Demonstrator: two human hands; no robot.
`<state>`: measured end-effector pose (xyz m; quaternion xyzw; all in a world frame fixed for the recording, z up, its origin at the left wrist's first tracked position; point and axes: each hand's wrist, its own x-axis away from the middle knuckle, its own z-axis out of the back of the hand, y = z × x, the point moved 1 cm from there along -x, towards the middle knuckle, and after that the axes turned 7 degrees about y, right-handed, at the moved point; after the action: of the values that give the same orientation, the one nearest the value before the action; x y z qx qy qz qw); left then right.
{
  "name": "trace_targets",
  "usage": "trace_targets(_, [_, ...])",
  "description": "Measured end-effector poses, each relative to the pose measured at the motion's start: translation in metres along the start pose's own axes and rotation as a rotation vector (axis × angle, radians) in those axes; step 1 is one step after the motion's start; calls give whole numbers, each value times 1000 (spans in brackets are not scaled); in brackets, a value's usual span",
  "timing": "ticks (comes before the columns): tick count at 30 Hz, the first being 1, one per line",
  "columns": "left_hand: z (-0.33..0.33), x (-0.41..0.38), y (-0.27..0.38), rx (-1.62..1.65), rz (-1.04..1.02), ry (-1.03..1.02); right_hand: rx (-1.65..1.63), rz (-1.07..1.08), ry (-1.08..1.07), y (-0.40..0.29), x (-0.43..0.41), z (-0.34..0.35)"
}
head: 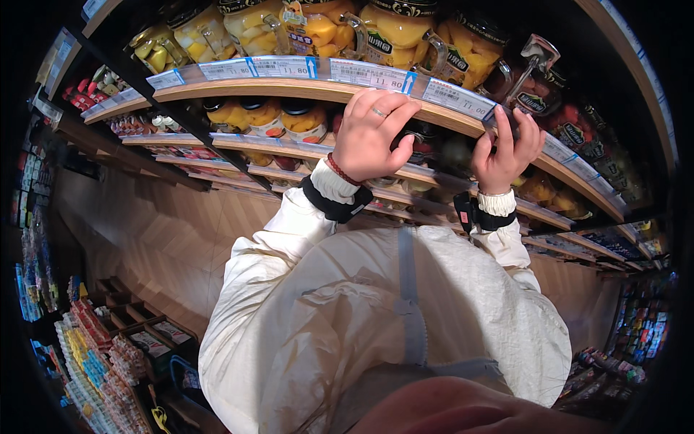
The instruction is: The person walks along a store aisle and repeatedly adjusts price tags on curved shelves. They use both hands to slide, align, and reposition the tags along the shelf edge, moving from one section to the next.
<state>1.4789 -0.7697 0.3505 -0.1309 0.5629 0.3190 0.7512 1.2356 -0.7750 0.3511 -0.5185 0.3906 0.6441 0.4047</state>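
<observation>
My left hand (374, 133), with a ring and a red bead bracelet, rests its fingertips on the front edge of a wooden shelf (303, 89), at the lower rim of a price label (374, 76). Its thumb is spread to the right. My right hand (507, 146) has its fingers apart and touches the same edge, beside the right end of another price label (461, 99). I see no object in either hand. Behind the labels stand glass jars of yellow fruit (398, 35) with black lids and side handles. A shiny metal piece (534, 59) rises above my right hand.
Lower shelves hold more jars of yellow fruit (303, 122). A dark upright (179, 114) divides the shelving at left. Behind me on the left, stacked packaged goods (92, 358) stand beside wooden boxes (130, 314) on the wood-patterned floor (162, 233). More packaged goods (610, 366) are at right.
</observation>
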Motion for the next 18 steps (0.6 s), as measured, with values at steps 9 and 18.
trace_targets(9, [3,-1,-1,3,-17,-17,-60,-32,6,1,-1,-1])
trace_targets(18, [5,-3,0,15,-25,-13,-9,-17,-11,0,-1,0])
